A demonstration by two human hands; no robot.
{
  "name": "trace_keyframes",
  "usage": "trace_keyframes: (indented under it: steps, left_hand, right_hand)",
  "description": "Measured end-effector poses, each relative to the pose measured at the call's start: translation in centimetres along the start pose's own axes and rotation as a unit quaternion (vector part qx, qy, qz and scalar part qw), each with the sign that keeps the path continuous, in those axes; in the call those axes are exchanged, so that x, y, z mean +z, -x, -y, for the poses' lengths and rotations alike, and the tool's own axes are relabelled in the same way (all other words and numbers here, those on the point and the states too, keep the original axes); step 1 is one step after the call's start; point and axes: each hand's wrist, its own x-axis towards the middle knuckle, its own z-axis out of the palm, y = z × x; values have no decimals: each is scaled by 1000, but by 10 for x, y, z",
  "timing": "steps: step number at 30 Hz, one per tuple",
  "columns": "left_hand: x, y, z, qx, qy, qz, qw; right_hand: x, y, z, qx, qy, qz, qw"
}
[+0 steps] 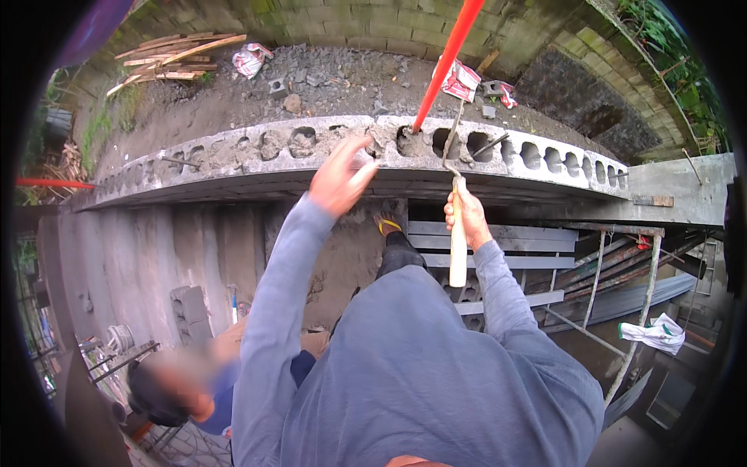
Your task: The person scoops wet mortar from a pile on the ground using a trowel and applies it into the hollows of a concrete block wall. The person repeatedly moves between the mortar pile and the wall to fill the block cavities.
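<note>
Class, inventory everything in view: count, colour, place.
Block wall: 1, grey, middle
Back wall: 1, mossy, top
Poles: 2, red, top and left
Rods: several, dark, in block wall
Planks: several, brown, upper left
Sacks: several, red-white, top
Beams: several, grey, right
Frame: 1, pale, right
Cloth: 1, white, on frame
Co-worker: 1, blue top, lower left
Trowel: 1, pale handle, centre
Sandal: 1, yellow, centre
Shirt: 1, blue-grey, bottom
Left grip: 1, bare, at block wall
Right grip: 1, bare, holding trowel
</note>
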Motion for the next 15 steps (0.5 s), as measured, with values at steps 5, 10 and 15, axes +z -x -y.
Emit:
trace_keyframes:
  steps: [5, 10, 15]
  left_hand:
    - [58, -162, -47, -56, -14, -25, 998]
    - [67, -179, -25, -178, 10, 55, 983]
    - [56, -154, -14, -86, 74, 66, 991]
  right_hand:
    - [1, 21, -17, -24, -15, 3, 1000]
    - [-23, 41, -32, -35, -16, -47, 998]
    - [-30, 42, -37, -23, -22, -55, 998]
